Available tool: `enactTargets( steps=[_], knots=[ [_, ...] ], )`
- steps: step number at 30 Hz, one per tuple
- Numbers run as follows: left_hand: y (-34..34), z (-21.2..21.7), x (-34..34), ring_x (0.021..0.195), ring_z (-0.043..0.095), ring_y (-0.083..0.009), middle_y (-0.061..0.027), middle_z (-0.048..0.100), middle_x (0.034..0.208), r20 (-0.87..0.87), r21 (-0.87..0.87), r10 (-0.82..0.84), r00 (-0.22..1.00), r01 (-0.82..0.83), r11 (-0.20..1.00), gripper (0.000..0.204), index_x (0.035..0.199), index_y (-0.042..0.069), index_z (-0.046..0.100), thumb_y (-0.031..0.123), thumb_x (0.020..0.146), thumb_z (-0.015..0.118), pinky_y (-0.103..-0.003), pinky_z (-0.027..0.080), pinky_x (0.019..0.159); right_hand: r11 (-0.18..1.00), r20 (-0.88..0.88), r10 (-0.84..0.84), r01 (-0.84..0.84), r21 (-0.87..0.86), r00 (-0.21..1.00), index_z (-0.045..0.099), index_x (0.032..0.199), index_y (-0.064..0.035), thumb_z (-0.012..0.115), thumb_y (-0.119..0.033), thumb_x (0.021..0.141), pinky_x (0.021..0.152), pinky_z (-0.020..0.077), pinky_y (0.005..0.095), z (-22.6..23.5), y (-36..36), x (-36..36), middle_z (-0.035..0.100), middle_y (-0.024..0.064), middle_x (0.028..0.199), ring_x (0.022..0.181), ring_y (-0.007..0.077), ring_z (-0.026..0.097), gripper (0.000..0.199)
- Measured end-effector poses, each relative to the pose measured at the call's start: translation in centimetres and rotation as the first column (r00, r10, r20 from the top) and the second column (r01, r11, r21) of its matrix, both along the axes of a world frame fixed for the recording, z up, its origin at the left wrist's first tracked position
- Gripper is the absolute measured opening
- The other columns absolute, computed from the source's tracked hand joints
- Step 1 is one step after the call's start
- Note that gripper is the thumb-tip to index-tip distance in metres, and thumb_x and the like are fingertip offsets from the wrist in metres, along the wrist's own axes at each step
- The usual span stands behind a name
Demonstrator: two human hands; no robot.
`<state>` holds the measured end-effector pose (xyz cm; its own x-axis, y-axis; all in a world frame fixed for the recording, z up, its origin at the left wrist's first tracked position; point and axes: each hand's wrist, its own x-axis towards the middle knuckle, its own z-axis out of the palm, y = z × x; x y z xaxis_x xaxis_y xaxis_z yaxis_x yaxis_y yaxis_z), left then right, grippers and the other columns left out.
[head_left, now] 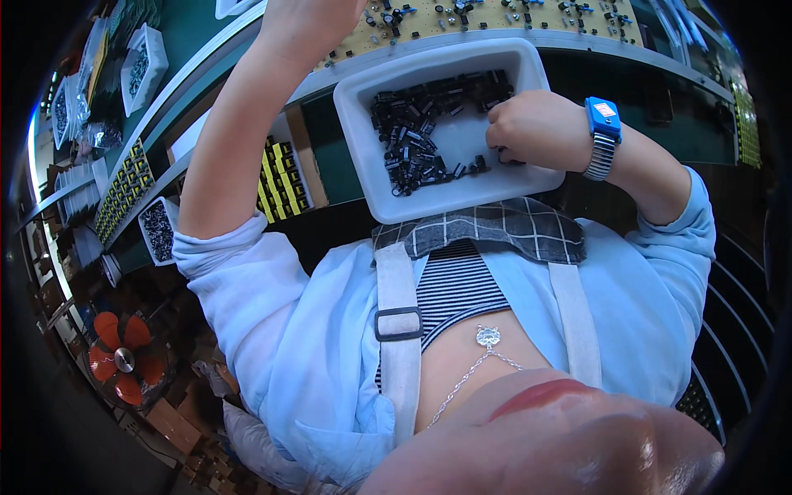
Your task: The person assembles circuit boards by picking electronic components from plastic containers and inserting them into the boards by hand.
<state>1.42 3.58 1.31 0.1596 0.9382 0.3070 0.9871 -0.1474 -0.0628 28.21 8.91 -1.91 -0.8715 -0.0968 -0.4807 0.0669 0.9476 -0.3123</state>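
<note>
A white plastic bin [462,205] at my front holds many small black cylindrical electronic parts, which look like capacitors [410,136], piled mostly on its left side and along the back. Inside its right part is my right hand [536,126], knuckles up and fingers curled down by a few of the black parts. Whatever those fingers may hold is hidden. My left hand [312,23] reaches up at the left end of a tan circuit board panel [528,18] fitted with small components. Its fingers are cut off by the upper edge of the picture.
A metal rail [610,43] runs in front of the panel. Left of the bin stands a box of yellow-and-black parts [282,181]. Farther left are a small tray of dark parts [158,231] and a white bin [145,70]. An orange-bladed fan [124,358] is at lower left.
</note>
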Motion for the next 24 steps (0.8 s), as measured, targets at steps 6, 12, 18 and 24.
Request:
enactTargets(
  steps=[6, 12, 18, 24],
  knots=[
    [0.1, 0.4, 0.1, 0.093, 0.058, -0.0256, -0.0057, 0.06, 0.086, -0.141, -0.046, 0.001, 0.99, -0.007, 0.999, 0.008, 0.082, 0.01, 0.071, 0.017, 0.079, 0.07, -0.039, 0.043, 0.081, 0.978, -0.108, -0.182, 0.169, -0.125, 0.977, 0.071, 0.102, -0.0043, 0.064, -0.025, 0.09, 0.072, 0.054, 0.0388, 0.2, 0.1, 0.8, 0.069, 0.0137, 0.085, 0.082, 0.0286, 0.069, 0.025],
    [-0.1, 0.3, 0.0, 0.093, 0.057, -0.0242, -0.0048, 0.059, 0.085, -0.067, -0.036, -0.058, 0.996, 0.056, 0.998, 0.006, 0.081, 0.011, 0.07, 0.016, 0.079, 0.07, -0.039, 0.042, 0.081, 0.937, -0.349, -0.315, 0.231, -0.262, 0.882, 0.058, 0.128, -0.003, 0.053, -0.022, 0.098, 0.071, 0.0514, 0.0384, -0.2, 0.0, 1.6, 0.063, 0.0139, 0.092, 0.079, 0.0303, 0.063, 0.036],
    [-0.3, 0.5, 0.1, 0.093, 0.056, -0.0245, -0.0053, 0.06, 0.086, -0.063, -0.041, -0.031, 0.998, 0.028, 0.999, 0.007, 0.085, 0.01, 0.071, 0.015, 0.079, 0.07, -0.038, 0.041, 0.082, 0.906, -0.37, -0.38, 0.26, -0.335, 0.848, 0.051, 0.137, -0.0039, 0.049, -0.021, 0.1, 0.085, 0.0524, 0.0384, 0.1, 0.3, 1.7, 0.063, 0.0165, 0.099, 0.091, 0.0289, 0.064, 0.041],
    [-0.3, 0.2, 0.0, 0.092, 0.056, -0.0249, -0.0048, 0.06, 0.085, -0.039, 0.007, -0.047, 0.998, 0.047, 0.999, 0.006, 0.084, 0.011, 0.071, 0.013, 0.078, 0.07, -0.037, 0.041, 0.083, 0.833, -0.418, -0.463, 0.222, -0.508, 0.781, 0.051, 0.131, -0.0032, 0.055, -0.009, 0.096, 0.072, 0.0535, 0.033, -0.9, 0.6, 1.7, 0.066, 0.0133, 0.099, 0.078, 0.0222, 0.065, 0.036]
  ],
)
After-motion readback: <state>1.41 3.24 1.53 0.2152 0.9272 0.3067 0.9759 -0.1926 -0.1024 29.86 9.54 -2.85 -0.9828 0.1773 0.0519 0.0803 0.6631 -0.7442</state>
